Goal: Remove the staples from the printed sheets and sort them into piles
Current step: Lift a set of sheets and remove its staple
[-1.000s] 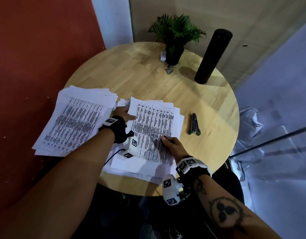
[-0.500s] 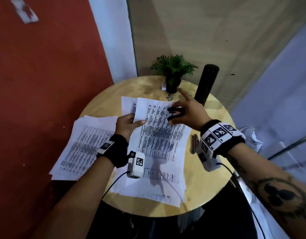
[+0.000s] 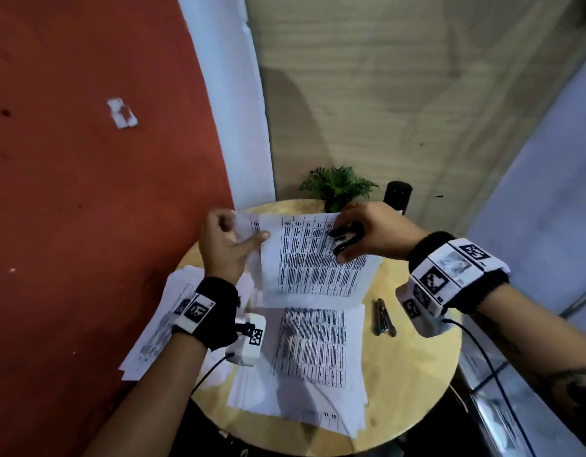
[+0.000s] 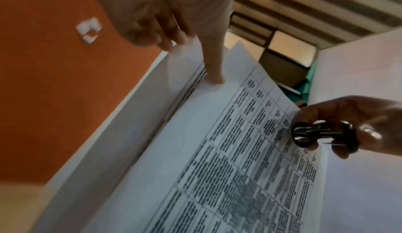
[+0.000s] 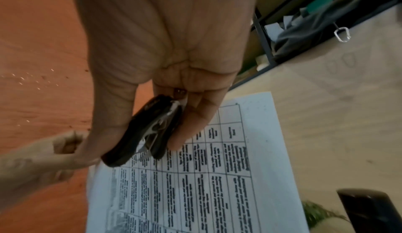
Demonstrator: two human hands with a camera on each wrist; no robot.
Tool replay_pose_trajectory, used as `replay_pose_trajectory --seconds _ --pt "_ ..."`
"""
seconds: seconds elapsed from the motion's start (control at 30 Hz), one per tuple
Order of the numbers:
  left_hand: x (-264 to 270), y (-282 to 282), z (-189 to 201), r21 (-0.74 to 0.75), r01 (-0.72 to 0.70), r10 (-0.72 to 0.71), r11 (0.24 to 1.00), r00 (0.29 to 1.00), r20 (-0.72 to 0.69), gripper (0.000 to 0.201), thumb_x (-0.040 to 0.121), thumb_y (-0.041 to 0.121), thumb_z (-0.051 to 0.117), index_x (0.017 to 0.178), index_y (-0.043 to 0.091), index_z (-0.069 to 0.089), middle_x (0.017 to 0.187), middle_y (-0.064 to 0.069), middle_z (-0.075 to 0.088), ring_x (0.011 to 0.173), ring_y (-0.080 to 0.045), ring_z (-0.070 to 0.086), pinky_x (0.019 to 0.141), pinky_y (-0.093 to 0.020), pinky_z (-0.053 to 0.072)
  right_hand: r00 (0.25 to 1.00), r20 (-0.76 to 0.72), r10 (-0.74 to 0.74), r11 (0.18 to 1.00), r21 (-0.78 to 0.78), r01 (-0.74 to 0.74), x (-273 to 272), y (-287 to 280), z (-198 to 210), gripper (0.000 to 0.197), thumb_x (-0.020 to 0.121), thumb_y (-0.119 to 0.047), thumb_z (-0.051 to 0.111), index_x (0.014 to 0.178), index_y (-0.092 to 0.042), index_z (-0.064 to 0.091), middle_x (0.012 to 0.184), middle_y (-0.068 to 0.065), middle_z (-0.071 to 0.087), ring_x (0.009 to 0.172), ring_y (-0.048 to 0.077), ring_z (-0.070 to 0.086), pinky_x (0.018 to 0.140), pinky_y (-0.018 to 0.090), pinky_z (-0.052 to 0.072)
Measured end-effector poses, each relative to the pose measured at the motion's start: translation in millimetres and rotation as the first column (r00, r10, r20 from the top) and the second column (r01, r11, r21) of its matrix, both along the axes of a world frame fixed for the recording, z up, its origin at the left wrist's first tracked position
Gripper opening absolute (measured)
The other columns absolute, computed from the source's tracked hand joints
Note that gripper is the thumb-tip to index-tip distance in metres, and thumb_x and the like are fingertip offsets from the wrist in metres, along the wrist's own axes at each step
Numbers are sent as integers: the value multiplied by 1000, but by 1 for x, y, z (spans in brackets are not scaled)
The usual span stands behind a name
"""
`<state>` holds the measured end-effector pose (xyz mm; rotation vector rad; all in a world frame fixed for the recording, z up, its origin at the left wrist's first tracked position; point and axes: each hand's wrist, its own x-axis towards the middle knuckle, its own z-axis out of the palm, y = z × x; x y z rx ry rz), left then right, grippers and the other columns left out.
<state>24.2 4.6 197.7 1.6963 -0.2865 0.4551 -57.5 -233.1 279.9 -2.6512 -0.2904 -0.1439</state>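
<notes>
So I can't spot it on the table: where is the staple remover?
The staple remover is in the right hand, off the table, at the top right corner of the raised printed sheets.

Stapled set of white printed sheets (image 3: 313,258), flat on the round wooden table (image 3: 413,374) a second ago, now raised off it and tilted toward the head camera. Left hand (image 3: 224,245) has shifted from pressing it down to pinching its upper left edge. Right hand (image 3: 367,234), bare before, now grips a black staple remover (image 3: 346,237) at the top right corner.
</notes>
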Motion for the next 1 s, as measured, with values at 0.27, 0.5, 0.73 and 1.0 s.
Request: replay_pose_trajectory --seconds 0.27,0.5,0.73,1.0 --pt "-32 -3 98 676 -109 -140 729 943 303 35 65 49 74 89 22 72 91 4 71 98 -22 58 80 -32 20 995 40 91 995 -34 -90 -27 16 52 46 56 -34 87 93 -12 70 93 3 61 85 18 59 77 38 49" --pt "-41 0 133 660 172 -316 731 943 104 19 66 56 62 82 45 64 65 5 66 80 -24 67 78 -42 49 995 62 80 997 -13 -79 -48 15 86 43 56 -32 87 88 -11 69 88 -1 60 83 17 58 78 39 48" --pt "-44 0 135 406 348 -411 845 908 78 35 57 48 76 86 35 61 83 -5 70 81 -37 65 77 -51 52 995 72 75 997 29 -77 -59 8 92 38 54 -34 86 83 -19 68 85 -5 57 80 14 56 79 38 48" --pt "-51 -8 142 312 403 -444 861 893 72 22 60 37 73 79 30 64 75 17 67 73 -7 60 75 -34 51 738 667 -105 976 213 -53 -63 25 68 41 56 -26 78 88 -11 58 102 1 55 94 4 53 79 28 44"
